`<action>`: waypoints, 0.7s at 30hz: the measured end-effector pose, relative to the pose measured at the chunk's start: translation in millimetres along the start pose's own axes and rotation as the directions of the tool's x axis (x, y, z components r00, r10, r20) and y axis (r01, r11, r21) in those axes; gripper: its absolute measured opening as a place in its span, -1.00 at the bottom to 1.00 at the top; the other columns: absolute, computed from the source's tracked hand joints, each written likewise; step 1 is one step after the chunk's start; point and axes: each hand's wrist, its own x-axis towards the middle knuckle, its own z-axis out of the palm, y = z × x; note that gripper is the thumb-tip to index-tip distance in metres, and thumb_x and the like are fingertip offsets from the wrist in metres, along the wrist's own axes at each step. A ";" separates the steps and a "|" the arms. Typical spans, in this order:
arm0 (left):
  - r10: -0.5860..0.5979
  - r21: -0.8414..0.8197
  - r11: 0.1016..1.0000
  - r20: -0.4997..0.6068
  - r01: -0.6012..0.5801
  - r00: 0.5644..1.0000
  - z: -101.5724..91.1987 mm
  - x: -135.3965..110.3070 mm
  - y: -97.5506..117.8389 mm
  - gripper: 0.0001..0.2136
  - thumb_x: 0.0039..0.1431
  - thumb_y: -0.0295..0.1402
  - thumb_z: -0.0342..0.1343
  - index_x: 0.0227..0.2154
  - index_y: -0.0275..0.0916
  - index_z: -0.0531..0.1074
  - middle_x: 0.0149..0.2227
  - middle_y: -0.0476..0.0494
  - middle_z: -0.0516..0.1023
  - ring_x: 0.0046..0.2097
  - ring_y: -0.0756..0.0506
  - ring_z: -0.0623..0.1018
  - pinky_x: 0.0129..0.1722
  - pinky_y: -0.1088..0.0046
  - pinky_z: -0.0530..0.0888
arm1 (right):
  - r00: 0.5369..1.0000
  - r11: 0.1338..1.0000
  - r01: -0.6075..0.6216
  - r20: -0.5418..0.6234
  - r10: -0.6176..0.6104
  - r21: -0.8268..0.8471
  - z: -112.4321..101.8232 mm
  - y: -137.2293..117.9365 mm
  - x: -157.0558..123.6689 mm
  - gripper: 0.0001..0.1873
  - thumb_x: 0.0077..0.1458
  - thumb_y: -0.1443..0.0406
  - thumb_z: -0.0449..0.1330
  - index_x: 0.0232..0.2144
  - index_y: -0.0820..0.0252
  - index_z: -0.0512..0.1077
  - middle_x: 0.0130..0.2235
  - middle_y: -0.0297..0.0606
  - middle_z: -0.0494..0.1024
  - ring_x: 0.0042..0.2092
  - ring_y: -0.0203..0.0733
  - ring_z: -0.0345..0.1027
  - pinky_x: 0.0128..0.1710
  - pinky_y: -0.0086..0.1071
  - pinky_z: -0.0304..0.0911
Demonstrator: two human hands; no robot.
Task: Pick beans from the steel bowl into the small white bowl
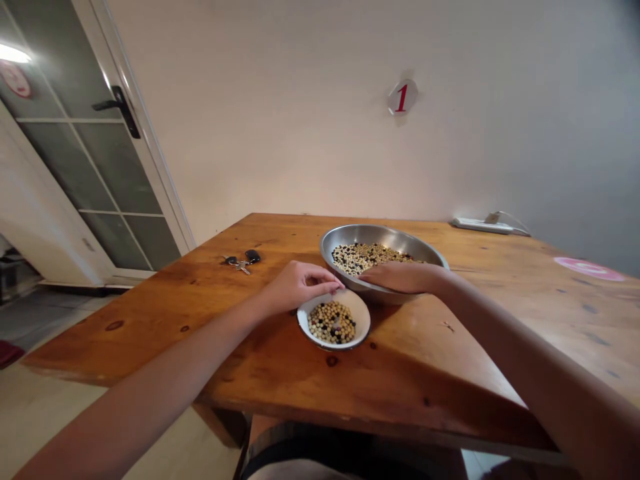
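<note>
A wide stainless-steel basin point(350, 233) holds a mix of pale soybeans and black beans point(365, 255). My right hand point(400, 276) reaches over its near rim, with fingers stretched out flat on the beans. In front of the basin stands a small white bowl point(363, 319) with a dark rim, partly filled with the same kind of mixed beans point(331, 323). Over this bowl's far edge my left hand point(309, 285) is closed in a pinch, thumb and fingertips together. Whatever lies between those fingertips is too small to make out.
A bunch of keys point(243, 264) lies left of the basin on the wooden table point(165, 313). Against the wall at the back right rests a white power strip point(483, 225) with a plug and cord. A round pink sticker point(590, 268) marks the table's right side.
</note>
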 end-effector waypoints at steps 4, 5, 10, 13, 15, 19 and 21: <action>0.059 0.011 0.998 -0.055 -0.058 0.997 1.2 -2.0 -0.2 -0.82 0.13 -0.27 0.11 -0.30 -0.22 0.56 -0.25 -0.12 0.63 -0.21 -0.03 0.56 -0.20 0.48 0.44 | 0.955 0.991 -0.124 0.264 0.132 -0.050 -5.9 -2.0 -3.2 -0.70 0.11 0.29 0.01 -0.24 0.05 0.54 -0.09 -0.24 0.59 -0.10 -0.07 0.45 -0.12 -0.25 0.28; 0.076 0.008 0.997 -0.061 -0.075 0.995 1.3 -2.5 -0.3 -0.82 0.14 -0.27 0.11 -0.30 -0.22 0.56 -0.24 -0.12 0.63 -0.20 -0.03 0.56 -0.18 0.47 0.44 | 0.950 0.991 -0.128 0.283 0.132 -0.033 -6.0 -3.1 -5.1 -0.69 0.09 0.31 0.02 -0.23 0.05 0.54 -0.09 -0.26 0.59 -0.11 -0.09 0.45 -0.13 -0.28 0.29; 0.133 0.021 0.991 -0.099 -0.132 0.986 2.9 -2.6 -2.6 -0.82 0.14 -0.29 0.12 -0.29 -0.25 0.55 -0.23 -0.14 0.62 -0.20 -0.02 0.55 -0.18 0.47 0.43 | 0.965 0.997 -0.072 0.253 0.066 0.012 -3.3 -0.3 -12.7 -0.72 0.03 0.34 0.03 -0.27 0.13 0.50 -0.21 -0.25 0.60 -0.20 -0.13 0.44 -0.20 -0.32 0.28; 0.142 0.035 0.990 -0.107 -0.139 0.984 4.5 -1.1 -5.1 -0.81 0.14 -0.30 0.12 -0.29 -0.28 0.55 -0.24 -0.15 0.62 -0.23 -0.02 0.54 -0.22 0.49 0.43 | 0.986 0.995 -0.086 0.140 0.092 -0.049 -1.8 2.6 -12.9 -0.73 0.05 0.27 0.03 -0.29 0.15 0.50 -0.23 -0.22 0.58 -0.22 -0.11 0.42 -0.21 -0.28 0.25; 0.155 0.049 0.987 -0.104 -0.151 0.982 5.1 -0.6 -6.0 -0.82 0.15 -0.30 0.12 -0.30 -0.27 0.55 -0.24 -0.14 0.62 -0.23 -0.01 0.54 -0.23 0.50 0.42 | 0.993 0.991 -0.109 0.039 0.112 -0.077 -1.3 1.2 -12.4 -0.73 0.06 0.21 0.05 -0.29 0.14 0.51 -0.24 -0.22 0.58 -0.23 -0.10 0.41 -0.21 -0.26 0.22; 0.171 0.062 0.984 -0.075 -0.167 0.982 6.6 -1.2 -6.6 -0.83 0.14 -0.29 0.12 -0.31 -0.25 0.55 -0.26 -0.12 0.62 -0.24 0.00 0.54 -0.22 0.51 0.42 | 0.982 0.984 -0.174 -0.072 0.172 -0.032 0.0 -7.2 -13.4 -0.75 0.05 0.17 0.09 -0.33 0.13 0.51 -0.31 -0.25 0.58 -0.30 -0.15 0.40 -0.26 -0.28 0.23; 0.168 0.056 0.985 -0.056 -0.164 0.984 8.3 -1.5 -7.8 -0.82 0.15 -0.29 0.11 -0.31 -0.25 0.55 -0.26 -0.13 0.62 -0.25 0.00 0.54 -0.24 0.53 0.42 | 0.971 0.974 -0.227 -0.077 0.228 0.020 0.9 -10.0 -14.3 -0.73 0.05 0.12 0.10 -0.33 0.13 0.50 -0.35 -0.25 0.57 -0.36 -0.19 0.39 -0.33 -0.29 0.24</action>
